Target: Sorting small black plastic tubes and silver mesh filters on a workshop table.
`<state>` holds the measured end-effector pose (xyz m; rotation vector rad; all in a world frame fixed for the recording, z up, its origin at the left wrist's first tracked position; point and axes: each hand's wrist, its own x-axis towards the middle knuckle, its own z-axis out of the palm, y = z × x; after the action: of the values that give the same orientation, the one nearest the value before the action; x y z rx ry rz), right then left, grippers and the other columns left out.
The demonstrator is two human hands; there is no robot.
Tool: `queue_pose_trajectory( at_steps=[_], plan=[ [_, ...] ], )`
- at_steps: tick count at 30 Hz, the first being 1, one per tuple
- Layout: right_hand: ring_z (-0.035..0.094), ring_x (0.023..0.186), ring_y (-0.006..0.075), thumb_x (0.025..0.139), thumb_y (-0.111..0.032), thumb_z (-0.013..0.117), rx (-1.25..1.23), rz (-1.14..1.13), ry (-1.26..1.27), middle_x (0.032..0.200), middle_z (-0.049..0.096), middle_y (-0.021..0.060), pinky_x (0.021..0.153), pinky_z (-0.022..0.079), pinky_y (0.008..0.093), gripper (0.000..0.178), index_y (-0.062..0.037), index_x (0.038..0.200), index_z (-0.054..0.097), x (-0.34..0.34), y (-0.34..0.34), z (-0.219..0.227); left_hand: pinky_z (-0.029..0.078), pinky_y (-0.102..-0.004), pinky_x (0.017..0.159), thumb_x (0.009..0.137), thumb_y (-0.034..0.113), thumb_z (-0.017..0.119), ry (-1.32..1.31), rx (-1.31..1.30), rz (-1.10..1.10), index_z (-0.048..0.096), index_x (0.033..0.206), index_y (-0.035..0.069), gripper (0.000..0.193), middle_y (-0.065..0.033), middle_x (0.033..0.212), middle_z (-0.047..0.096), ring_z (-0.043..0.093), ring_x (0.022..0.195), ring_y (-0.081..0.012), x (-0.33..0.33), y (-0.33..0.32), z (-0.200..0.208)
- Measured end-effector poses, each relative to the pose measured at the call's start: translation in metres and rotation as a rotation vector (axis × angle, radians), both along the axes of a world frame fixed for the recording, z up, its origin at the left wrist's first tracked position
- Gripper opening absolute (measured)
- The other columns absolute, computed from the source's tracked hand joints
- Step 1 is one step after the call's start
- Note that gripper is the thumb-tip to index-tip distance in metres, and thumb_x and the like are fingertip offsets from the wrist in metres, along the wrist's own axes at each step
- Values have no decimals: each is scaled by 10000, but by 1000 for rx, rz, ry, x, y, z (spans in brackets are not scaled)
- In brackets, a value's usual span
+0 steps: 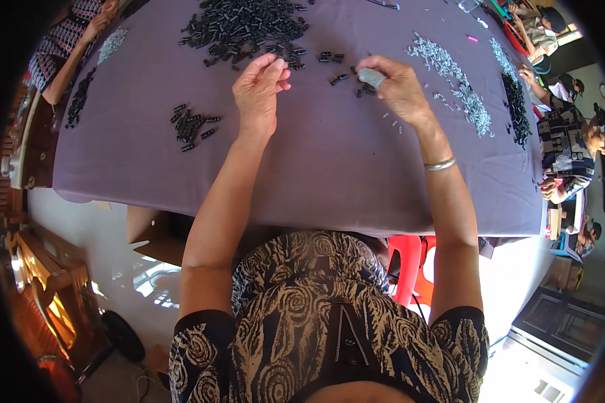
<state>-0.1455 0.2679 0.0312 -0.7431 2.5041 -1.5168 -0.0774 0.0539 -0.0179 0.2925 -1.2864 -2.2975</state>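
My left hand (257, 91) is raised over the table at the near edge of a big heap of small black cylindrical parts (238, 27). Its thumb and fingertips are pinched together; whatever is between them is too small to make out. To its right, my right hand (405, 91) is closed around a grey, oval, ridged piece (371, 77) at the thumb side. A few loose black parts (339, 79) lie between the two hands, some close beside the grey piece. Left of my left forearm sits a small pile of black parts (191, 126).
A purple cloth (316, 174) covers the table. Small clear pieces (454, 77) spread in a long band at right, with black parts (515, 107) beyond. Other people sit along the right side; another person's arm (74, 60) rests at far left. A red chair (405, 265) stands below the table.
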Motion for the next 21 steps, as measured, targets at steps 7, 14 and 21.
queue_pose_trajectory(
  at_steps=[7, 14, 21],
  plan=[
    [553, 926, 225, 703, -4, 602, 430, 207, 780, 897, 602, 20, 753, 497, 327, 239, -87, 926, 628, 0, -33, -15, 497, -252, 591, 831, 80, 650, -74, -88, -109, 623, 1003, 6, 189, -66, 849, 643, 605, 718, -118, 0, 13, -10],
    [519, 933, 214, 682, 18, 583, 772, 372, 973, 881, 564, 53, 788, 460, 326, 301, -61, 971, 605, 0, -40, -22, 497, -246, 588, 826, 87, 655, -98, -104, -122, 619, 1012, 2, 208, -68, 850, 644, 610, 722, -123, 2, 17, -7],
    [582, 761, 95, 829, -30, 604, -162, -8, -177, 904, 644, 25, 658, 489, 245, 167, -47, 990, 645, 17, -41, -7, 494, -253, 598, 828, 74, 649, -60, -62, -258, 606, 1024, -10, 218, -68, 852, 636, 600, 723, -128, 7, 23, -6]
  ],
)
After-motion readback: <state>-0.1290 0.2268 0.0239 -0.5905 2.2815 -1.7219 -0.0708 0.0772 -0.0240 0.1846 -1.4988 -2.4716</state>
